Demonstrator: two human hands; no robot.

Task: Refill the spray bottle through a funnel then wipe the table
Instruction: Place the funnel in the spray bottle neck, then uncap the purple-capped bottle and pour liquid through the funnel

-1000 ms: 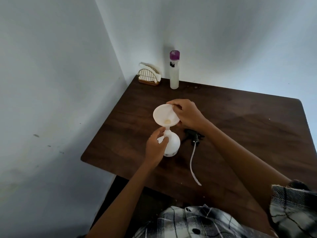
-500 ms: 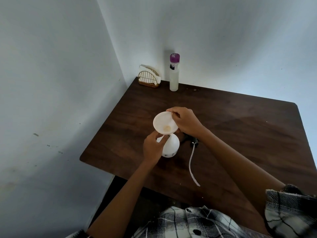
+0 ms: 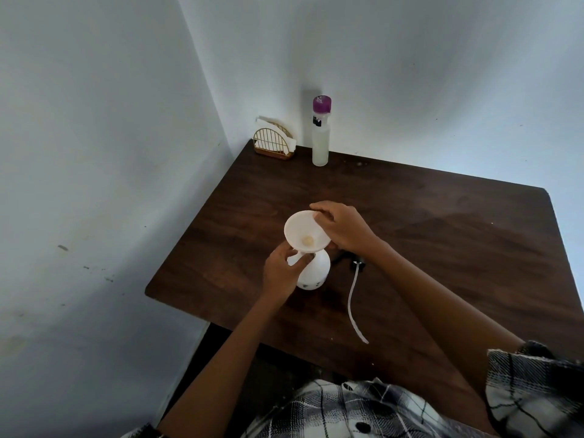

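Observation:
A white round-bellied spray bottle (image 3: 316, 271) stands near the front left of the dark wooden table (image 3: 442, 235). A white funnel (image 3: 301, 230) sits in its neck. My left hand (image 3: 281, 273) grips the bottle's neck just under the funnel. My right hand (image 3: 343, 227) pinches the funnel's right rim. The black spray head (image 3: 357, 260) with its long white dip tube (image 3: 352, 298) lies on the table to the right of the bottle, partly hidden by my right wrist.
A tall clear bottle with a purple cap (image 3: 320, 131) stands at the back left by the wall. Left of it, a gold wire holder with white napkins (image 3: 274, 143) fills the corner. Walls close the table's left and back sides.
The funnel has come lower and more upright onto the bottle's neck. Both hands keep their hold. The camera has shifted a little.

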